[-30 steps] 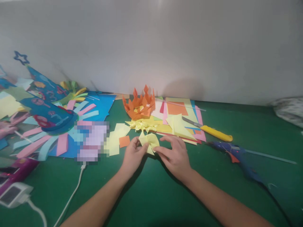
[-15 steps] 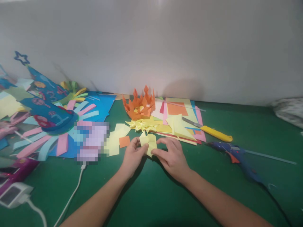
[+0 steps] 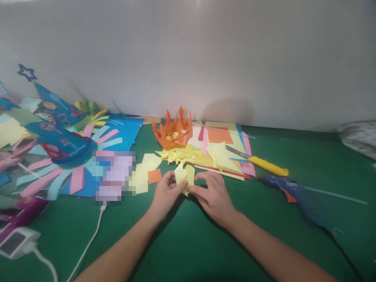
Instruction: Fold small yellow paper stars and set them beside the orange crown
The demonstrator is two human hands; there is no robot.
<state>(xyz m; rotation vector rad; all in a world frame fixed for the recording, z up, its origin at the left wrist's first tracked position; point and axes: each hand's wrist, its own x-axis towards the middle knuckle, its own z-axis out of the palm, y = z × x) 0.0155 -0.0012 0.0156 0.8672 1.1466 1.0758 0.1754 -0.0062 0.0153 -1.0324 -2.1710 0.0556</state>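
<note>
A small folded piece of pale yellow paper [image 3: 189,176] is held up between both hands above the green table. My left hand [image 3: 166,194] is closed on its left side, the thumb pressed flat against the front. From the right, my right hand [image 3: 214,194] pinches the lower right edge between thumb and fingers. Just beyond the paper lie crumpled yellow paper pieces [image 3: 178,156]. An orange folded-paper crown [image 3: 173,133] stands behind them. Left of my left hand are an orange paper square [image 3: 154,176] and pale yellow sheets [image 3: 141,180].
A yellow utility knife [image 3: 268,166] with its blade out rests partly on stacked coloured paper [image 3: 235,135]. A blue glue gun [image 3: 296,192] lies at right, its cord trailing. At left are blue cone hats [image 3: 58,137], a pixelated phone-like object [image 3: 117,176] and a white cable [image 3: 91,239].
The yellow paper's right part has bent into a more rounded, curled shape, and my left thumb has shifted slightly right. Both hands stay in nearly the same place.
</note>
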